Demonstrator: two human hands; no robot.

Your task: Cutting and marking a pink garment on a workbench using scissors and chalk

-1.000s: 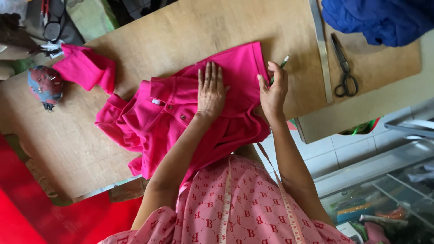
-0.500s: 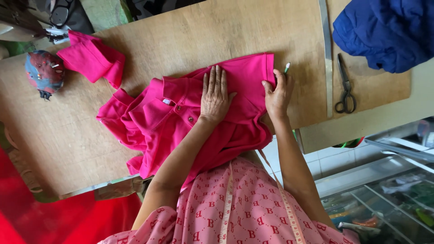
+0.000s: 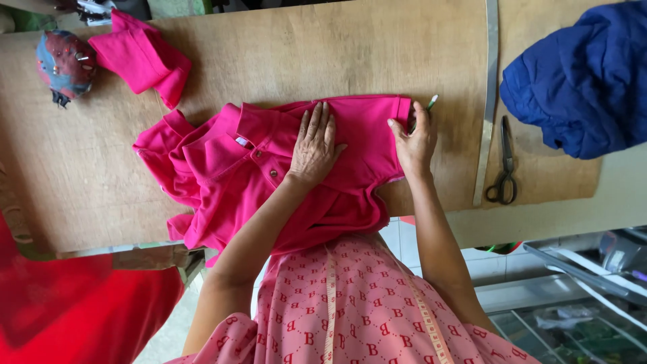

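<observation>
Both hands rest on the pink polo shirt (image 3: 269,168) on the wooden surface (image 3: 337,54): your left hand (image 3: 315,145) still flat, open; your right hand (image 3: 412,138) now pinching its hem beside a chalk pencil (image 3: 430,102).

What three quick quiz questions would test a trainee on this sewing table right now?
1. True or false: the left hand lies flat on the pink polo shirt.
2. What does the right hand hold at the shirt's edge? A) scissors B) green-tipped pencil C) pincushion
3. What lies between the metal ruler and the blue garment?

Key: 1 true; 2 B, the green-tipped pencil; 3 the black scissors.
</observation>
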